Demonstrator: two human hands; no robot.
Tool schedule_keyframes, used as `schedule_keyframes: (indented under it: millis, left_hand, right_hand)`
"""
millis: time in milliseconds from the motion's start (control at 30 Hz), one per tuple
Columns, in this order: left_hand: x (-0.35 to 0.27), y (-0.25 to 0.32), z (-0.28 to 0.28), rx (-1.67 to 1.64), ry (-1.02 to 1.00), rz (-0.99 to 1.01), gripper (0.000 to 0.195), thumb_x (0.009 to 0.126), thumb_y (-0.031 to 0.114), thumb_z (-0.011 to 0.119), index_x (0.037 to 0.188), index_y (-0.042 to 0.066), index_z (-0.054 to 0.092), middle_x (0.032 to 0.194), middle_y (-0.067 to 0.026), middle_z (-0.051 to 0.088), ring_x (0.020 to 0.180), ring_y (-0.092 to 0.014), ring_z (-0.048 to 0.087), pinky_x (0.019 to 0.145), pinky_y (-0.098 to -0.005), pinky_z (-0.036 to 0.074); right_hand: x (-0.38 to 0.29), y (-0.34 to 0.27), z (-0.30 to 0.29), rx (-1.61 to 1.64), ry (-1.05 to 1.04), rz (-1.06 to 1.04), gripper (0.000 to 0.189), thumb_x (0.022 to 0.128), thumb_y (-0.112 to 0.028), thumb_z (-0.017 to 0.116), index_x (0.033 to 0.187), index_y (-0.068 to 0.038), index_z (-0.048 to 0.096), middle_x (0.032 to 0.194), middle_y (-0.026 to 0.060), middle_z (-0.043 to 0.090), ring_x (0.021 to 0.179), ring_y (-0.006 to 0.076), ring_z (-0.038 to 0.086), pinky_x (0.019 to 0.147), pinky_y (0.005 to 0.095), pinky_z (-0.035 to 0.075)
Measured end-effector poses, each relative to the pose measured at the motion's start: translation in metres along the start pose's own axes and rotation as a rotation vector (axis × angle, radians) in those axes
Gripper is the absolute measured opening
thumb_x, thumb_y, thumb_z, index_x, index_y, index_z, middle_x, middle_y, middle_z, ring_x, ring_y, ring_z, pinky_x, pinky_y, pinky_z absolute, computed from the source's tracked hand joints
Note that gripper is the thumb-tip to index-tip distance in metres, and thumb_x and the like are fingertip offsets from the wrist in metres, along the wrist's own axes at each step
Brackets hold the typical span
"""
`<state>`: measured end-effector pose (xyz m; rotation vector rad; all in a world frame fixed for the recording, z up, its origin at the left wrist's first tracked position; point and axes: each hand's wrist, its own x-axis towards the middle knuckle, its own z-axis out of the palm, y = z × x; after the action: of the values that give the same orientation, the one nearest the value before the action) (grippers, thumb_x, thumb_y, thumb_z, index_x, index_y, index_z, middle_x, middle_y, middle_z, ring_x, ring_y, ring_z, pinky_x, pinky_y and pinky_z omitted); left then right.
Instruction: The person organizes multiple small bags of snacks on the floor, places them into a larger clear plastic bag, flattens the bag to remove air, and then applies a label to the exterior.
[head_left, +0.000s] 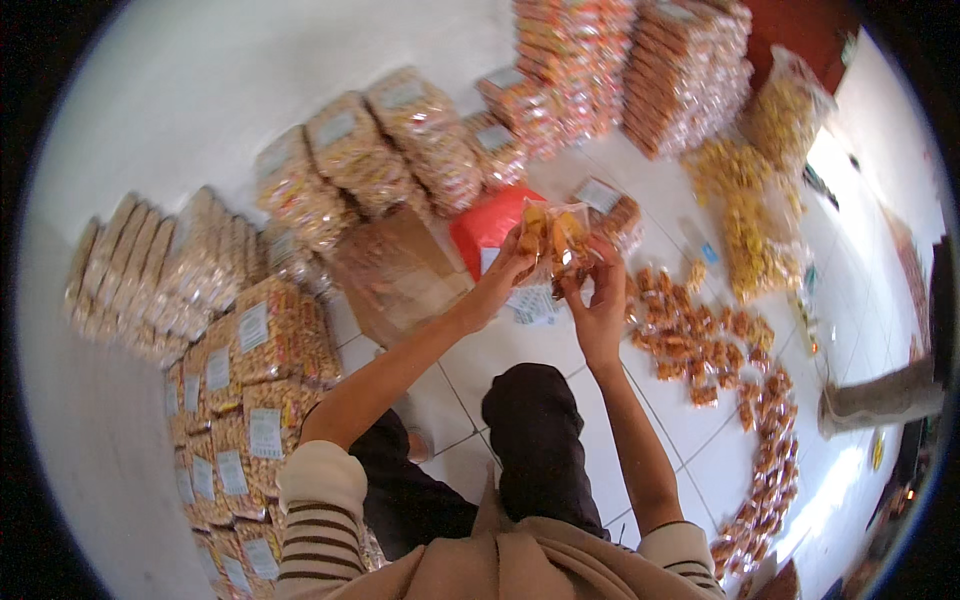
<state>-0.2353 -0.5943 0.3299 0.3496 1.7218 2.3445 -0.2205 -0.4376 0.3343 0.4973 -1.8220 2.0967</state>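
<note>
Both hands are raised in front of me, above the tiled floor (465, 382). Between them are small transparent packets of orange-brown snacks (566, 234). My left hand (504, 274) grips them from the left side. My right hand (602, 289) has its fingers closed around their lower right part, which partly hides them. Under the hands lie several printed paper labels (535, 306). A red plastic bag (484, 217) is just beyond my left hand. Behind my right hand rests a larger labelled snack pack (619, 214).
Many loose small packets (675, 322) spread over the floor at right, curving towards me. Large bags of yellow snacks (757, 232) stand beyond them. Stacked snack packs (255, 330) line the wall at left and back. Brown cardboard with transparent plastic (397, 262) lies left of the hands.
</note>
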Motion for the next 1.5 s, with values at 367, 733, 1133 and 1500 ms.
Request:
schedule_keyframes:
  millis: [367, 733, 1133, 1500]
  left_hand:
    - [-0.156, 0.061, -0.095, 0.112, 0.408, 0.215, 0.078, 0.082, 0.023, 0.063, 0.138, 0.014, 0.009, 0.1, -0.0064, 0.051, 0.09, -0.012, 0.05, 0.075, -0.0258, 0.042]
    - [-0.195, 0.066, -0.132, 0.833, 0.439, 0.396, 0.086, 0.07, 0.025, 0.074, 0.129, 0.006, 0.015, 0.125, -0.0169, 0.034, 0.115, -0.028, 0.042, 0.095, -0.0344, 0.035]
    - [-0.167, 0.048, -0.114, -0.833, 0.472, 0.148, 0.06, 0.081, 0.045, 0.057, 0.127, 0.017, 0.031, 0.128, -0.0089, 0.036, 0.109, -0.027, 0.048, 0.083, -0.0392, 0.048]
    - [-0.163, 0.039, -0.138, -0.556, 0.834, 0.209, 0.035, 0.084, 0.041, 0.055, 0.104, 0.012, 0.05, 0.092, -0.0026, 0.056, 0.08, -0.014, 0.057, 0.066, -0.0288, 0.05]
  right_hand:
    - [-0.033, -0.058, 0.165, -0.511, -0.614, -0.454, 0.064, 0.068, -0.004, 0.067, 0.124, -0.006, 0.037, 0.13, 0.0151, 0.033, 0.118, 0.0345, 0.032, 0.102, 0.0414, 0.023]
    - [-0.008, -0.02, 0.2, -0.253, -0.934, -0.136, 0.067, 0.06, -0.002, 0.076, 0.118, -0.003, 0.043, 0.111, 0.0083, 0.05, 0.108, 0.0201, 0.048, 0.091, 0.0325, 0.039]
    - [-0.02, -0.018, 0.211, -0.196, -0.454, -0.093, 0.047, 0.065, -0.009, 0.077, 0.098, -0.003, 0.044, 0.103, 0.0113, 0.054, 0.096, 0.0197, 0.055, 0.08, 0.0316, 0.048]
    - [-0.045, -0.004, 0.215, -0.304, -0.717, -0.362, 0.059, 0.066, -0.01, 0.075, 0.118, -0.005, 0.047, 0.112, 0.0124, 0.056, 0.096, 0.0236, 0.058, 0.081, 0.033, 0.047]
